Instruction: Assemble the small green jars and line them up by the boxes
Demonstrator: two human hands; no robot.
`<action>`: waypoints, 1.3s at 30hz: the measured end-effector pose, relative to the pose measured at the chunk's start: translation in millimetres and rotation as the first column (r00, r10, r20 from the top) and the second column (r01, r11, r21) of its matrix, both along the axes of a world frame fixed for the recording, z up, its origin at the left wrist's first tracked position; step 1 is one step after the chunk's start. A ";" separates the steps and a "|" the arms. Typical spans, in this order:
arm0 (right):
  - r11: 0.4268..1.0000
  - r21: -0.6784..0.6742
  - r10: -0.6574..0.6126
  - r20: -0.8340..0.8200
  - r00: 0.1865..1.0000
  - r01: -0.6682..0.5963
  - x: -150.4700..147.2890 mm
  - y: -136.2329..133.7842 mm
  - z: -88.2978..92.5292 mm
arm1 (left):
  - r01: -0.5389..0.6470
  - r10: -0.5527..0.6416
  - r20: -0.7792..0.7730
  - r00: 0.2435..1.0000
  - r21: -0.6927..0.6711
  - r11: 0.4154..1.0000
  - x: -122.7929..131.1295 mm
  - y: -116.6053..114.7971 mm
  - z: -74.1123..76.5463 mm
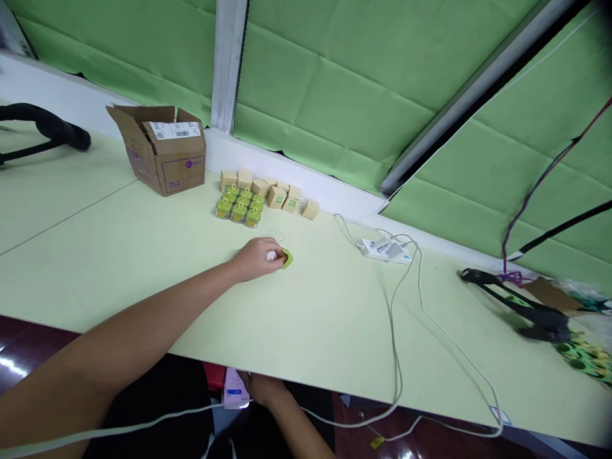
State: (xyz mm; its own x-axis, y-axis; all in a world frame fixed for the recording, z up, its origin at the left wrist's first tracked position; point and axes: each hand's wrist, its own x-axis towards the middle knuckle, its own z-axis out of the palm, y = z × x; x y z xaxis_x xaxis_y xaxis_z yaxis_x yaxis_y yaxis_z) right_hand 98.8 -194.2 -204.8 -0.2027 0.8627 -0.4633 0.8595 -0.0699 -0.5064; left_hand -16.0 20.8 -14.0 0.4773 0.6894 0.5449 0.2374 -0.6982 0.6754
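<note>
My left hand point(258, 258) is over the table with its fingers closed around a small pinkish-white piece point(271, 255). Its fingertips touch a small olive-green lid-like piece point(288, 258); whether they grip it I cannot tell. Just behind the hand, a clear, thin-edged thing point(276, 235) lies on the tabletop, partly hidden. Below the table edge, my right hand point(265, 389) holds a phone point(236, 389) with its screen lit. Past my left hand stand several small clear containers with green looped lids point(240, 209), grouped in rows.
Small cardboard boxes point(276, 196) line the wall behind the containers. An open carton point(184, 172) stands at back left. A power strip point(385, 250) trails white cables point(394, 344) across the table and over its edge. Black stands point(530, 312) are at right and far left.
</note>
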 end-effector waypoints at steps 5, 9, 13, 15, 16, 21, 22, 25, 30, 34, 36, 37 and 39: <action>1.000 0.013 0.016 -0.005 1.000 -0.016 -3.1 -1.8 -21.6 | -0.007 0.007 -0.018 1.000 -0.002 1.000 -0.3 0.2 -0.3; 1.000 0.017 0.022 -0.013 1.000 -0.022 -4.2 1.9 -22.0 | 0.003 -0.003 -0.033 0.999 0.002 1.000 -0.5 -0.2 -0.5; 1.000 -0.005 0.011 -0.042 0.999 -0.011 -0.8 -0.3 -11.5 | 0.008 -0.008 -0.033 0.999 0.005 1.000 -0.7 0.3 -1.0; 0.999 -0.048 0.011 -0.057 0.998 -0.013 1.6 -2.8 -5.3 | 0.008 -0.008 -0.034 0.999 -0.003 1.000 -0.6 0.3 -0.9; 0.997 -0.077 0.017 -0.068 0.998 -0.023 2.8 -3.8 -2.6 | 0.007 -0.007 -0.036 0.999 -0.005 1.000 -0.5 0.2 -0.7; 0.984 -0.172 0.032 -0.081 0.996 -0.046 7.8 -3.0 2.5 | 0.009 -0.009 -0.050 0.999 0.006 1.000 -0.4 -0.9 0.9; 0.986 -0.160 0.029 -0.083 0.996 -0.042 8.5 -1.9 2.2 | 0.008 -0.008 -0.050 0.999 0.004 1.000 -0.4 -1.0 1.0; 0.996 -0.081 0.015 -0.126 0.992 -0.025 9.5 2.0 1.2 | 0.005 -0.005 -0.051 0.999 -0.002 1.000 0.0 -1.5 1.2; 0.999 -0.044 -0.015 -0.149 0.989 0.008 6.2 4.8 0.7 | 0.003 -0.003 -0.051 0.999 -0.010 1.000 0.0 -2.3 2.1; 0.999 -0.030 -0.020 -0.128 0.992 0.016 3.2 6.5 4.0 | 0.012 -0.012 -0.056 0.998 -0.012 1.000 -0.5 -2.1 1.8; 1.000 -0.013 -0.018 -0.106 0.994 0.016 0.5 6.9 13.6 | 0.013 -0.014 -0.054 0.998 -0.008 1.000 -0.7 -1.7 1.4; 1.000 -0.011 -0.015 -0.096 0.995 0.014 -1.5 6.0 21.7 | 0.013 -0.013 -0.053 0.998 -0.006 1.000 -0.7 -1.5 1.3; 1.000 0.003 -0.012 -0.076 0.997 0.013 -6.9 -0.1 44.2 | 0.010 -0.010 -0.053 0.999 -0.005 1.000 -0.4 -1.1 1.2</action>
State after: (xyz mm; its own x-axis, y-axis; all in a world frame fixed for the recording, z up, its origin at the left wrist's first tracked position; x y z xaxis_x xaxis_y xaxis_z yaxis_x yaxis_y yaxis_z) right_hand 91.9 -194.3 -160.6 -0.2265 0.8669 -0.4441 0.8175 -0.0787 -0.5705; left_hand -16.4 19.7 -12.9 0.5120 0.6873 0.5153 0.2660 -0.6972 0.6657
